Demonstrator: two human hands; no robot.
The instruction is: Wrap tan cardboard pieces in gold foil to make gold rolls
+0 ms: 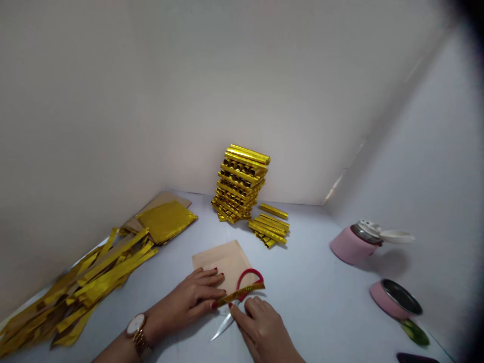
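Observation:
My left hand [202, 295] lies over a brown paper sheet [227, 256], its thumb and index finger closed on the left end of a narrow gold foil strip [245, 291]. My right hand [260, 322] is curled, with the thumb tip against the lower edge of the same strip; its other fingertips are partly hidden. Under the strip lies a pair of scissors [249, 271] with red handles. Its blade points down and left past my right thumb, and part of it is covered by that hand.
A tall crisscross stack of gold rolls [242, 184] stands against the wall, beside a small pile of rolls [269, 229]. Gold foil strips [102, 282] and square foil sheets [166, 221] lie left. At right are a pink flask [353, 245] and a pink cup-like lid [393, 301].

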